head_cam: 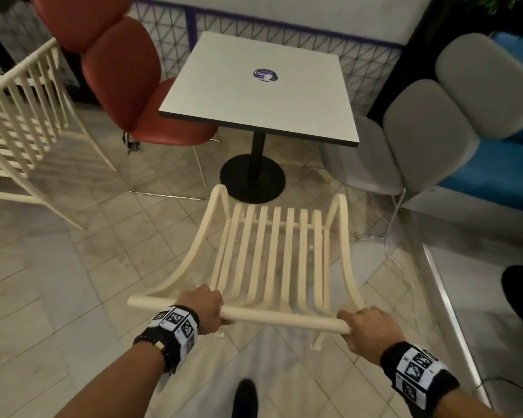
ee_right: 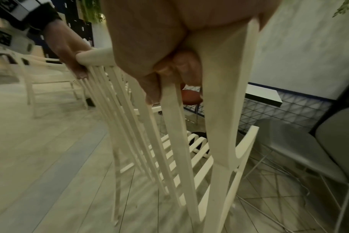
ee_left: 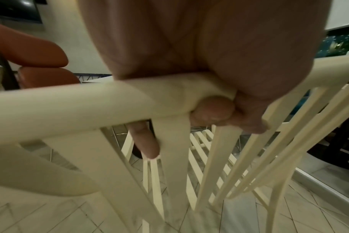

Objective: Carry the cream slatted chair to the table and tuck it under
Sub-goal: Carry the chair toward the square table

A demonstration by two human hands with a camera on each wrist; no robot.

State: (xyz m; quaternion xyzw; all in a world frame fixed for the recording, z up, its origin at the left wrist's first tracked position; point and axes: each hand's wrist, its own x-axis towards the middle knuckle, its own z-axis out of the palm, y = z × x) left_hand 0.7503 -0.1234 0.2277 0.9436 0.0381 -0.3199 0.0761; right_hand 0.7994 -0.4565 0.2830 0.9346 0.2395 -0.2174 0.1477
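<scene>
The cream slatted chair [head_cam: 272, 260] is in front of me, its seat pointing at the white square table [head_cam: 263, 86] with its black pedestal base [head_cam: 252, 182]. My left hand [head_cam: 206, 306] grips the round top rail [head_cam: 281, 319] near its left end. My right hand [head_cam: 366, 330] grips the same rail at its right end. In the left wrist view my left hand's fingers [ee_left: 211, 112] curl under the rail [ee_left: 70, 107]. The right wrist view shows my right hand's fingers [ee_right: 181, 66] wrapped round the chair's corner [ee_right: 225, 94]. The chair's front edge lies short of the table's near edge.
A red padded chair [head_cam: 127, 79] stands at the table's left side and a grey padded chair [head_cam: 420, 128] at its right. Another cream slatted chair [head_cam: 27, 122] stands at far left. A blue bench [head_cam: 495, 164] and a metal floor rail [head_cam: 447, 303] run along the right.
</scene>
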